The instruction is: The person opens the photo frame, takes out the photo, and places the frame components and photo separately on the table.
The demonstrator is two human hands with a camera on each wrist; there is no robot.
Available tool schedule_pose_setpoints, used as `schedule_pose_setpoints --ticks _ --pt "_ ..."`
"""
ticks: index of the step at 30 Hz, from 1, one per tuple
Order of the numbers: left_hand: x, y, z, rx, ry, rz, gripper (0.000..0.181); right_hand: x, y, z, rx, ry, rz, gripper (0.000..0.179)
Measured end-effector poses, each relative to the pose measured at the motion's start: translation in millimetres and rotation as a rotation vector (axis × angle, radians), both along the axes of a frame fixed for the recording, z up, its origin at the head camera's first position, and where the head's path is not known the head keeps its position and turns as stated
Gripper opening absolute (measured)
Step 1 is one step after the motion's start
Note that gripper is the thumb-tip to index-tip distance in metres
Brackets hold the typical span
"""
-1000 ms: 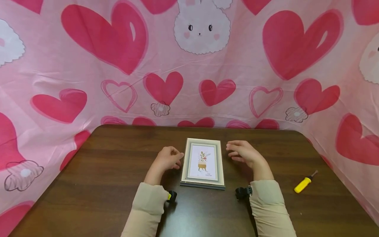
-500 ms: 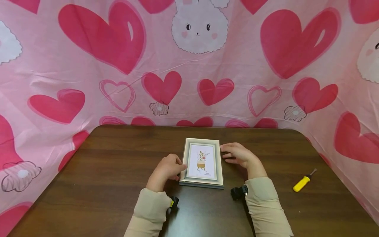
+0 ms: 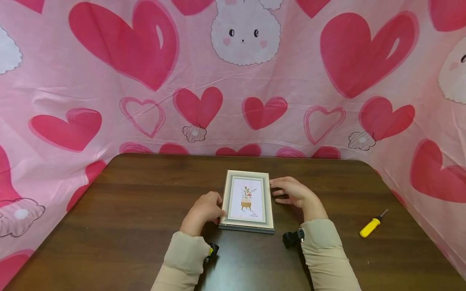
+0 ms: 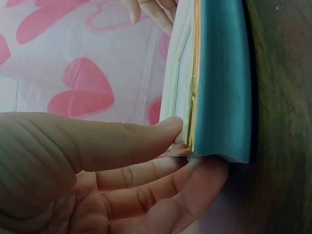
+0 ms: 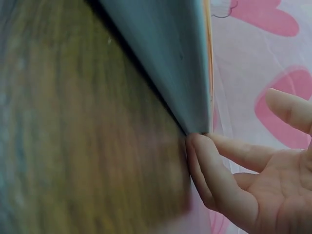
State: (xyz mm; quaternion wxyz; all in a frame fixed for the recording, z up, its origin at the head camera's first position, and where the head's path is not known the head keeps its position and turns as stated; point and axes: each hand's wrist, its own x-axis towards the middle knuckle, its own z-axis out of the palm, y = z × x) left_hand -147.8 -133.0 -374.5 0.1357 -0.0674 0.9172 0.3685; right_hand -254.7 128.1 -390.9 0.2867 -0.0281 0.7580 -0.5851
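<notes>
In the head view, a picture frame [image 3: 245,223] with a pale cream and grey-green border lies face up at mid-table, its print showing a plant in a pot on legs. My left hand [image 3: 205,210] pinches its left side close to the near corner. The left wrist view has the thumb [image 4: 163,130] on the border of the face and the fingers [image 4: 204,183] against the blue-grey side. Across from it, my right hand [image 3: 296,192] touches the right side toward the far end. There the fingertips [image 5: 200,146] meet the frame's side, while the thumb [image 5: 290,108] stands away.
A screwdriver [image 3: 371,227] with a yellow and black handle lies on the right of the dark wooden table [image 3: 109,226]. A pink cloth [image 3: 302,76] with hearts and rabbits hangs behind and beside the table. Each wrist wears a small black camera [image 3: 291,238].
Both hands have come in from beside the picture frame to its sides. My left hand has slid toward the near corner and pinches it; my right hand has moved left onto the right side.
</notes>
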Motion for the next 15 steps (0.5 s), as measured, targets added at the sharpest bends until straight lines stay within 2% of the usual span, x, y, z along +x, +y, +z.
schedule_pose_setpoints --ticks 9,15 --pt "-2.7 2.3 0.1 -0.076 0.017 -0.034 0.020 1.5 -6.1 0.0 -0.025 0.014 0.007 0.053" --pt "-4.6 4.0 0.1 -0.141 0.036 -0.060 0.019 2.7 -10.1 0.7 -0.053 -0.012 -0.022 0.054"
